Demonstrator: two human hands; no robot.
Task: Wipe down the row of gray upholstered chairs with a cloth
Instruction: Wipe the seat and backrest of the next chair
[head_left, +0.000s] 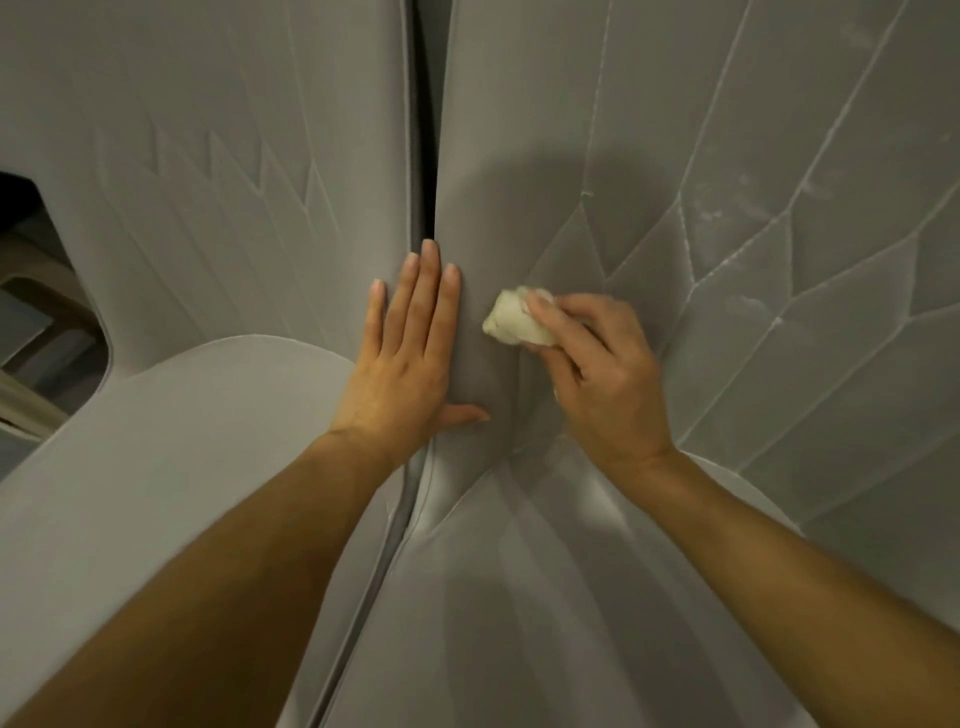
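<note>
Beside the dark gap (423, 156) between two gray chairs (208, 234), the left hand (410, 358) lies flat, fingers (426, 291) straight, and the right hand (608, 379) clamps its fingers on a balled cloth (511, 319) against the stitched back of the right chair (753, 234).

Both gray chairs, the left chair (218, 156) and the right chair (727, 182), wear a soft, matt, velvety cloth with stitched seams (pale scuffed streaks show on the right backrest), while the small cream cloth (514, 319) looks crumpled and fuzzy.

At the far left, a dark opening (23, 208) shows blurred beige and brown shapes (39, 296).
</note>
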